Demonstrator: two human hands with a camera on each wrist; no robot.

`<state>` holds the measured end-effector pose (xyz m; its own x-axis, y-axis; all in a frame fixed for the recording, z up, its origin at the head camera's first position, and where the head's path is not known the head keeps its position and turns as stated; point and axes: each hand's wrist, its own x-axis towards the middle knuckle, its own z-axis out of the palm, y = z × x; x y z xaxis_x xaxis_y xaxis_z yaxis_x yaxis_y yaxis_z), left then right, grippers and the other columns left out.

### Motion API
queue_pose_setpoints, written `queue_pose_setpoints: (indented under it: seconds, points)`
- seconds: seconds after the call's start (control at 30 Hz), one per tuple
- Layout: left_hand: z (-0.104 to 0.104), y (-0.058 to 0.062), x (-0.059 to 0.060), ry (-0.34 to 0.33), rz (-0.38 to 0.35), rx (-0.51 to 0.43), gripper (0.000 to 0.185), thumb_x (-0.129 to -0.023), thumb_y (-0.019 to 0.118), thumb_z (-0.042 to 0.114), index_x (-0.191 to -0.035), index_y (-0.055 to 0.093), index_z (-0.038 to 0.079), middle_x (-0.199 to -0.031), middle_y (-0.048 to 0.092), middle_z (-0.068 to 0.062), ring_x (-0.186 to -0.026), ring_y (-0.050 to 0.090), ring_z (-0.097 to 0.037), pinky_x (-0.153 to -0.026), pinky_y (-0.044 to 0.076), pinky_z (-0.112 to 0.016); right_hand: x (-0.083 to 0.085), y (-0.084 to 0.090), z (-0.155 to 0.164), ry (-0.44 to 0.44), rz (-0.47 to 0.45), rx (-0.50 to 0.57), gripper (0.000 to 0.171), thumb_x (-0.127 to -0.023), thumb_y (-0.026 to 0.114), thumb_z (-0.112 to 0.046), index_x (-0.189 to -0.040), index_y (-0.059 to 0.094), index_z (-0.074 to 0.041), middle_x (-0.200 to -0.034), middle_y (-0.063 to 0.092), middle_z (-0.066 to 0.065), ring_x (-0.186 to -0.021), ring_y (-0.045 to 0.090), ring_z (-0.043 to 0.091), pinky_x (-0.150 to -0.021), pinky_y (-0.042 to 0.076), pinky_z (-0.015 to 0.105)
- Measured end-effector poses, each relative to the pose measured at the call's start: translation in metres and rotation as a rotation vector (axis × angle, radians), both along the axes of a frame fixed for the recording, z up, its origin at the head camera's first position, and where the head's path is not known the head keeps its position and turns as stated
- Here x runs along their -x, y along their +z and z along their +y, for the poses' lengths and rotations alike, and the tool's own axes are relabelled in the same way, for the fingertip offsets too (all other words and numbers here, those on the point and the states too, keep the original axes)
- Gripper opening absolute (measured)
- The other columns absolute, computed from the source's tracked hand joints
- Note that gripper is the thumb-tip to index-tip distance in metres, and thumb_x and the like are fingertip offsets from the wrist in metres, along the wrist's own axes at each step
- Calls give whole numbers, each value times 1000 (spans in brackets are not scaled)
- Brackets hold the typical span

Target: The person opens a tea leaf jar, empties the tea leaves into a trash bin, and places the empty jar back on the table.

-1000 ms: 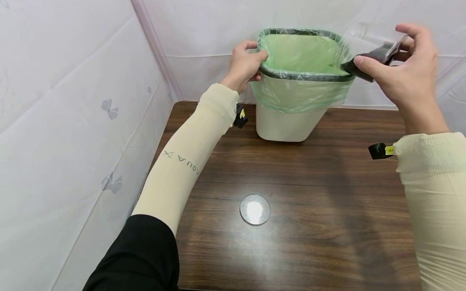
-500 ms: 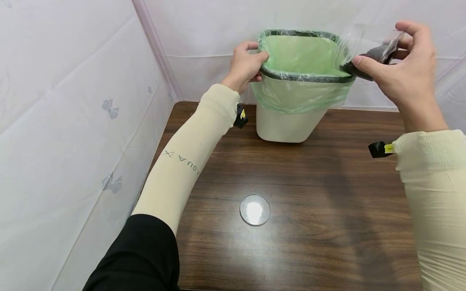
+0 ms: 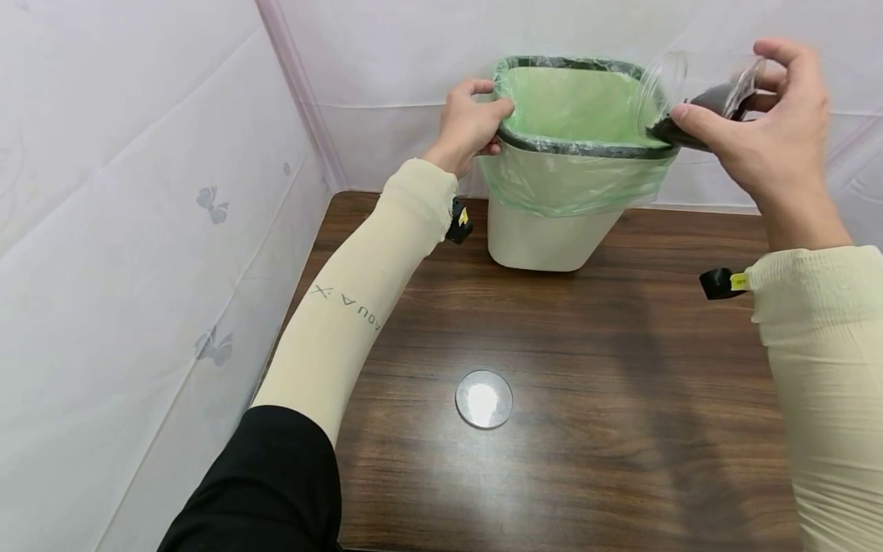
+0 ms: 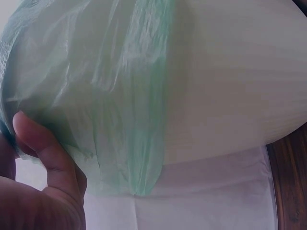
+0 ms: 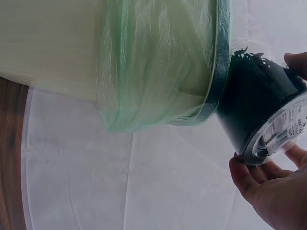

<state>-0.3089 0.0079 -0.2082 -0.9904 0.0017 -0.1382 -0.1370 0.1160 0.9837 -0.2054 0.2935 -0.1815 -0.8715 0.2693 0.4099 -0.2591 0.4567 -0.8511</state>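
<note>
Two sleeved arms of mine stretch away from me over the brown wooden tabletop (image 3: 621, 429). Nearest me on that tabletop lies a small round clear lid (image 3: 484, 399), flat and alone, well apart from everything else.

Farther off, near the back edge, stands a cream waste bin (image 3: 545, 238) lined with a thin green bag (image 3: 566, 180) folded down over its dark rim. The bin leans a little toward me.

My left hand (image 3: 469, 126) grips the bin's left rim: the thumb hooks inside over the bag and the fingers curl round the outside. In the left wrist view only one fingertip (image 4: 36, 139) shows, pressed against the green film beside the pale wall of the bin.

My right hand (image 3: 766, 138) holds a clear plastic cup (image 3: 690, 88) tipped on its side at the bin's right rim, thumb under it and fingers (image 5: 292, 60) curled over it. Its mouth touches the rim and faces into the bag. The right wrist view shows dark shredded stuff (image 5: 249, 96) filling the cup up to its mouth, and a printed label (image 5: 288, 127) on its base.

Behind the bin hangs a white cloth wall (image 3: 386, 46).
</note>
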Motion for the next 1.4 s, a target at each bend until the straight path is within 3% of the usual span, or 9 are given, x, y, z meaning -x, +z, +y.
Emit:
queue_pose_setpoints:
  seconds: [1.0, 1.4]
  points:
    - [2, -1, -2, -27, 12, 19, 45, -98, 64, 18, -140, 53, 29, -97, 59, -3, -48, 47, -12, -50, 51, -25, 4, 8, -1, -35, -2, -56, 81, -71, 86, -10, -142, 48, -22, -114, 61, -11, -90, 51, 3, -78, 38, 19]
    - [3, 0, -3, -33, 10, 23, 45, -99, 63, 18, -140, 52, 30, -86, 55, -2, -47, 47, -12, -50, 51, -24, 5, 8, 0, -45, -9, -105, 80, -73, 86, -14, -143, 49, -24, -122, 57, -9, -93, 49, 2, -80, 38, 19]
